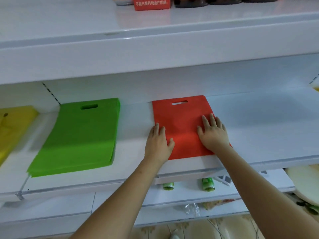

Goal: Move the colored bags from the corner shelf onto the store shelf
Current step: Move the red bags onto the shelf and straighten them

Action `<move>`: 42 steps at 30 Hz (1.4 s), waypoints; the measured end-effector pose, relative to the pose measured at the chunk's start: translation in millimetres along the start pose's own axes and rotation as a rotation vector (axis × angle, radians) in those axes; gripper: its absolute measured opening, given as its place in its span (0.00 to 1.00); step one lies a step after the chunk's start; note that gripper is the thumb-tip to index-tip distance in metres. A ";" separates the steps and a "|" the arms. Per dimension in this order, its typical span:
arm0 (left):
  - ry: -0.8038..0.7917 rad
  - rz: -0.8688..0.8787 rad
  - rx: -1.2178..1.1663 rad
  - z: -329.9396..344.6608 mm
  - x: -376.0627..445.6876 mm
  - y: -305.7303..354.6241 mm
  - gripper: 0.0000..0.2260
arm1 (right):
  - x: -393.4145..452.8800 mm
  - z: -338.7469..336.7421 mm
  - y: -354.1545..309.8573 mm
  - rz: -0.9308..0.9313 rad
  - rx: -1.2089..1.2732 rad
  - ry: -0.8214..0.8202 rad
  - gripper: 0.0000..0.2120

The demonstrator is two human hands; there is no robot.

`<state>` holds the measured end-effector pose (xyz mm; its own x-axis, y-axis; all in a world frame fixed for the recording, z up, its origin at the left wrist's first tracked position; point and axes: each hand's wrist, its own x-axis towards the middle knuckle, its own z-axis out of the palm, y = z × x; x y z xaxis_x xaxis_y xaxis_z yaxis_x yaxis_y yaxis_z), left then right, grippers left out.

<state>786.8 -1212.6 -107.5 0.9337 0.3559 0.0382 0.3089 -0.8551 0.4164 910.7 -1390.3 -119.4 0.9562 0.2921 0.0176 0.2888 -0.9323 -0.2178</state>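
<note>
Head view — red bags (181,121) laid flat on the white store shelf (259,135), pressed down by left hand (158,142) at their left edge and right hand (213,133) on top, fingers straight and slightly spread — green bags (77,135) stacked well to the left, yellow bags (12,128) beyond.

White metal shelving (155,54) fills the view, its glossy tiers stacked; below it lies pale patterned floor (198,228).

One red bag stack (181,125), one green (77,135), one yellow (12,128); two hands.
</note>
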 end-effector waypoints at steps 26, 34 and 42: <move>0.639 -0.401 -0.392 -266.3 -287.7 -414.5 0.26 | -178.8 15.5 -640.2 -0.704 0.595 -0.121 0.27; 0.756 -0.651 -0.369 -314.3 -358.1 -541.7 0.27 | -254.6 54.2 -806.7 -0.860 0.706 -0.266 0.28; 0.802 -0.778 -0.349 -371.8 -367.7 -697.4 0.26 | -269.1 93.3 -1000.1 -0.893 0.791 -0.376 0.30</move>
<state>160.8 -606.9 -74.2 0.0946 0.9803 0.1735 0.5645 -0.1964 0.8017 360.1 -516.7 2.7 0.3307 0.9200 0.2101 0.5970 -0.0315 -0.8016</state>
